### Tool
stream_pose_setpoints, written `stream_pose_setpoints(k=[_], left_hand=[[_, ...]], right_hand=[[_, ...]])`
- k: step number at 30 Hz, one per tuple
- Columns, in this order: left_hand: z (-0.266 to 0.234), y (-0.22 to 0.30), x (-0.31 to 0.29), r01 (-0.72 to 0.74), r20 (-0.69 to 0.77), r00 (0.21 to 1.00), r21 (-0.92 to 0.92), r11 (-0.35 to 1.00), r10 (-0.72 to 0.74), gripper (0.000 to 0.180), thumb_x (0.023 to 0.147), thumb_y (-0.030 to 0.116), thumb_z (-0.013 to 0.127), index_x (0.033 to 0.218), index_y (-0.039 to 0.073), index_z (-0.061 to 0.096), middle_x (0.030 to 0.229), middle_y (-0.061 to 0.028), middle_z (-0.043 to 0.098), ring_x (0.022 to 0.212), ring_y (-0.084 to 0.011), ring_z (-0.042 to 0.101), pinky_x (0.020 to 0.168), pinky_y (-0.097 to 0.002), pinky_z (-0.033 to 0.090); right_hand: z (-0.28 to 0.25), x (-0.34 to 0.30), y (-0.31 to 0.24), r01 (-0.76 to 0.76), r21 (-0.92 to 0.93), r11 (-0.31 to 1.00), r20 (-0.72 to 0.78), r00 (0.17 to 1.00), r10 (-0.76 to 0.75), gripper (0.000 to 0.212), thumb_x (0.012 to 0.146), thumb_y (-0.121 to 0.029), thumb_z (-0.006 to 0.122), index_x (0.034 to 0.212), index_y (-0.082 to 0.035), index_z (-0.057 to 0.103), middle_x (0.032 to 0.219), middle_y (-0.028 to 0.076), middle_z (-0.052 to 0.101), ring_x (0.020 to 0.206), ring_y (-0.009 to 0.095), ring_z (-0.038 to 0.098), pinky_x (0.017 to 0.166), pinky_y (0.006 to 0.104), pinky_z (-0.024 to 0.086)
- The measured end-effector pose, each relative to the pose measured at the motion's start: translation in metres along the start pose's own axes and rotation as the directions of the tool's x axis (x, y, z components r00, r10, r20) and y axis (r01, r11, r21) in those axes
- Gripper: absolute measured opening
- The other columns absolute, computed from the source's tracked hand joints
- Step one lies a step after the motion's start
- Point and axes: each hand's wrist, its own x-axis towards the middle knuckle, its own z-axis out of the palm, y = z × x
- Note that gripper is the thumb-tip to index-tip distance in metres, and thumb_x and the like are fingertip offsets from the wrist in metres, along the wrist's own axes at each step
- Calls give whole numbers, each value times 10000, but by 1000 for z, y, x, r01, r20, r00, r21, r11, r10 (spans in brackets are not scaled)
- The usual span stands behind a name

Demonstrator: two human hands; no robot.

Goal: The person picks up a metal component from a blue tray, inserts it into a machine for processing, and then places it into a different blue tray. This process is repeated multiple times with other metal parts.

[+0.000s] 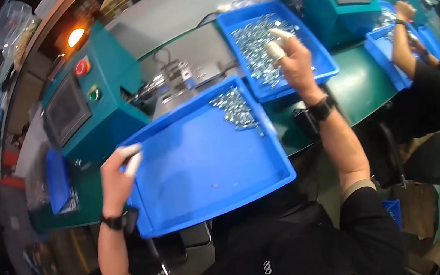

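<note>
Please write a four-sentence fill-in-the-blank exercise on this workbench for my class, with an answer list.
Above the round green button on the angular teal machine at left sits a ____ mushroom-shaped knob.
In the wide blue plastic tray, small shiny metal parts lie in the far ____ corner.
The right hand, above another blue plastic tray, wears a ____ wristband.
The left hand is at the wide tray's ____ side.

Missing words: red; right; black; left.

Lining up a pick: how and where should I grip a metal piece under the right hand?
Probably pinch a top metal piece by its sides, from above: the right hand is over the heap, and the blue tray walls it in. Small pieces suit a fingertip pinch, but how each one lies can't be made out.
</note>
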Motion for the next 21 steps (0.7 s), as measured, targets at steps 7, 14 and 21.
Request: stream_pose_setpoints(k=[7,14,21], left_hand=[[101,46,50,-365,347,869,-29,931,352,279,890,89,791,1164,68,743,1040,-122,720,940,-313,710,811,-374,573],[166,68,60,-514,432,796,112,850,424,210,860,120,791,1034,67,686,948,-111,651,913,-345,661,771,-459,551],[160,68,60,-484,374,824,73,872,425,208,858,83,786,1046,60,700,940,-121,642,906,-348,655,774,-446,554]], right_hand=[[15,-14,3,27,77,997,8,1000,-28,402,1023,-156,722,1392,-17,644,980,25,737,863,69,663,700,224,532],[12,-18,-6,79,23,997,49,996,-80,397,1017,-128,721,1391,-13,654,986,25,733,850,64,639,724,219,519],[8,-19,-9,45,-3,999,62,997,-45,407,999,-117,732,1391,-32,664,984,29,729,837,63,627,712,222,502]])
